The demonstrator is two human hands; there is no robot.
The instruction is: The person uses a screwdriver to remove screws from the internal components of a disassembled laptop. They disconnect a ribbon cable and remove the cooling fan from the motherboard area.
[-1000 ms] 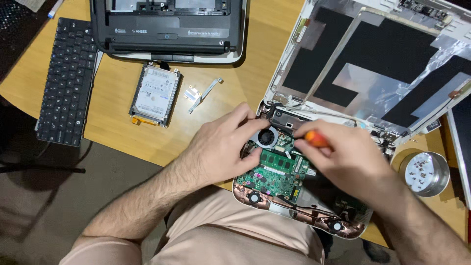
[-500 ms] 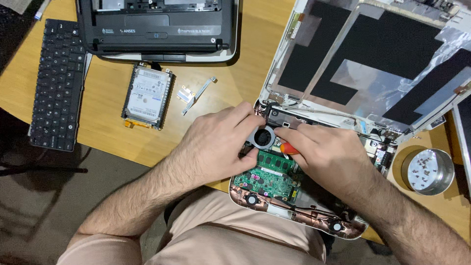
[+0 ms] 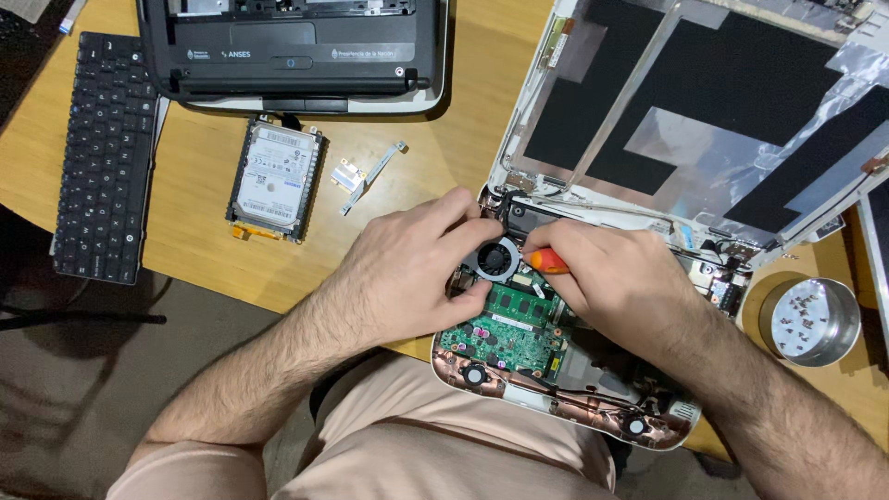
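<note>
An opened small laptop (image 3: 565, 407) lies at the table's near edge, its green circuit board (image 3: 505, 338) and round black fan (image 3: 496, 258) exposed. My left hand (image 3: 407, 268) rests on the board's left side, fingers curled around the fan, touching it. My right hand (image 3: 620, 278) is closed around an orange-handled screwdriver (image 3: 546, 261), whose tip points at the fan. The laptop's lid (image 3: 704, 111) lies open behind, showing black and silver foil patches.
A hard drive (image 3: 276, 178) and a small ribbon-cable bracket (image 3: 363, 176) lie on the wooden table (image 3: 185, 241). A loose black keyboard (image 3: 100, 153) sits at the left, a black laptop base (image 3: 296, 51) at the back, a round metal dish (image 3: 815, 319) of screws at the right.
Both hands have drawn closer together at the fan. The screwdriver has shifted left toward the fan, and my left fingers now curl around it.
</note>
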